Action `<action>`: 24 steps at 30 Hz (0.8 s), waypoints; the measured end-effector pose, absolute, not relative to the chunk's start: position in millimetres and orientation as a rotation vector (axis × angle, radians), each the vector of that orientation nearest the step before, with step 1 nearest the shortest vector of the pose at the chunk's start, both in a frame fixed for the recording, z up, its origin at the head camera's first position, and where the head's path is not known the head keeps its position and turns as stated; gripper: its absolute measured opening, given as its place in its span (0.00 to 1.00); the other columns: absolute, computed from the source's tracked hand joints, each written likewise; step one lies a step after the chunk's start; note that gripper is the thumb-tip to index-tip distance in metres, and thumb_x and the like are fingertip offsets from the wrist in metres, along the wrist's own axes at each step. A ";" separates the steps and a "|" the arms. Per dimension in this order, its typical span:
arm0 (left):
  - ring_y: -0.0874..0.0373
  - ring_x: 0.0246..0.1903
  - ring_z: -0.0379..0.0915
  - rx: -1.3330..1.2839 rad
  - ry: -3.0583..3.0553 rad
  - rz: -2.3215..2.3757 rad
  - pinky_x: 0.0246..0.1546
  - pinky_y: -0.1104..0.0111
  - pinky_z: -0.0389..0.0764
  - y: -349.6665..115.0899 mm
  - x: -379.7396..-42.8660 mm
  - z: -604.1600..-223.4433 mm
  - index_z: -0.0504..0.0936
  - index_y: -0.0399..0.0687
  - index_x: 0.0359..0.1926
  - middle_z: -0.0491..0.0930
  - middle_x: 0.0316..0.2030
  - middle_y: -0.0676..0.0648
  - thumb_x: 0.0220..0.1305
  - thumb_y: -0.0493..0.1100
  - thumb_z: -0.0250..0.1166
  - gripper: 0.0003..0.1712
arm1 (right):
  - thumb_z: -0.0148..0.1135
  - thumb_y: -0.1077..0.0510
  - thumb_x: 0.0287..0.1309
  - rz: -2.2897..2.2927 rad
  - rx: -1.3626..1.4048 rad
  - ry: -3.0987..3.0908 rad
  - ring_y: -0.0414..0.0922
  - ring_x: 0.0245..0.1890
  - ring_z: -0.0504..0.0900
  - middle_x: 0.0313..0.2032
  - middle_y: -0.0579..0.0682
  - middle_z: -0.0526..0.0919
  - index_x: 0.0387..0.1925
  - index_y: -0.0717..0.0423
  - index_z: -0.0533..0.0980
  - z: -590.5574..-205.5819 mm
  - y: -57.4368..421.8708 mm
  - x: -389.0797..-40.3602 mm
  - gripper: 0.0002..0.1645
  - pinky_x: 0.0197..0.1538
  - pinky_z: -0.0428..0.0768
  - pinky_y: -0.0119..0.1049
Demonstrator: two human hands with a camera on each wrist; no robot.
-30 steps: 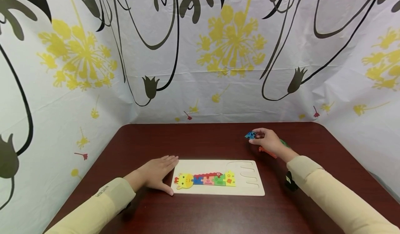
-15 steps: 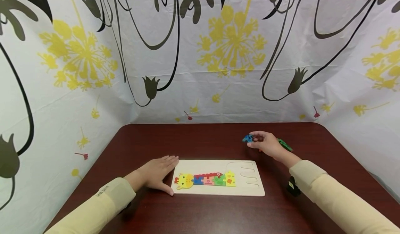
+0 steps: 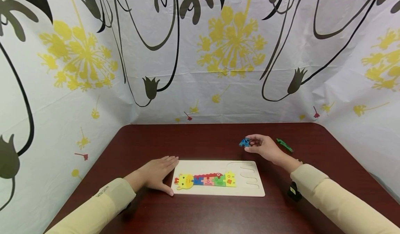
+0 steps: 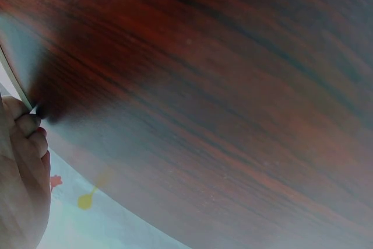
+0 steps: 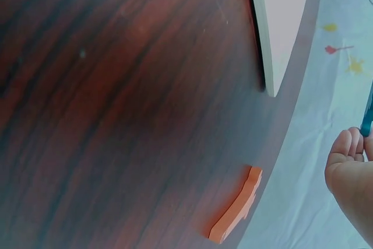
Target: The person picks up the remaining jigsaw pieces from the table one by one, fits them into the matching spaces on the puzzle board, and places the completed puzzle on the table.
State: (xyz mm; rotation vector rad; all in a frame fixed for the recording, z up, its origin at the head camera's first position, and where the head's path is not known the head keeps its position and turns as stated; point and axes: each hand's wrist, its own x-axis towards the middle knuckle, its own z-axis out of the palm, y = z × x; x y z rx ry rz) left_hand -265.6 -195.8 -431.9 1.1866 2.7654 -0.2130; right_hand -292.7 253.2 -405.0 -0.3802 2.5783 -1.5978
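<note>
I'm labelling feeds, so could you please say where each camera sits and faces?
Head: head-worn, facing forward and down at puzzle board; left hand, right hand visible.
Left wrist: worn there, facing tabletop; left hand at left edge.
Right wrist: worn there, facing tabletop and orange piece; right hand at right edge.
Shared by head and right wrist: puzzle board.
</note>
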 end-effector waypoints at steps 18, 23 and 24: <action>0.51 0.72 0.46 1.206 2.760 -0.200 0.70 0.59 0.53 -197.0 -263.5 -430.6 0.52 0.40 0.75 0.52 0.74 0.44 0.46 0.88 0.45 0.70 | 0.69 0.56 0.58 -1.552 -0.488 2.565 0.52 0.46 0.73 0.47 0.58 0.75 0.61 0.65 0.71 -405.0 234.6 -276.1 0.32 0.43 0.79 0.36; 0.51 0.73 0.45 1.200 2.759 -0.201 0.70 0.59 0.53 -197.3 -264.9 -431.3 0.51 0.41 0.75 0.51 0.74 0.44 0.45 0.88 0.45 0.70 | 0.69 0.57 0.58 -1.533 -0.495 2.561 0.51 0.46 0.73 0.47 0.56 0.76 0.61 0.64 0.72 -406.8 229.1 -273.0 0.31 0.42 0.78 0.35; 0.51 0.73 0.45 1.197 2.761 -0.201 0.70 0.59 0.53 -197.4 -265.1 -431.1 0.51 0.41 0.75 0.51 0.74 0.44 0.45 0.88 0.45 0.70 | 0.69 0.57 0.58 -1.530 -0.494 2.558 0.51 0.45 0.73 0.46 0.56 0.76 0.61 0.64 0.72 -406.7 228.0 -272.3 0.31 0.42 0.78 0.35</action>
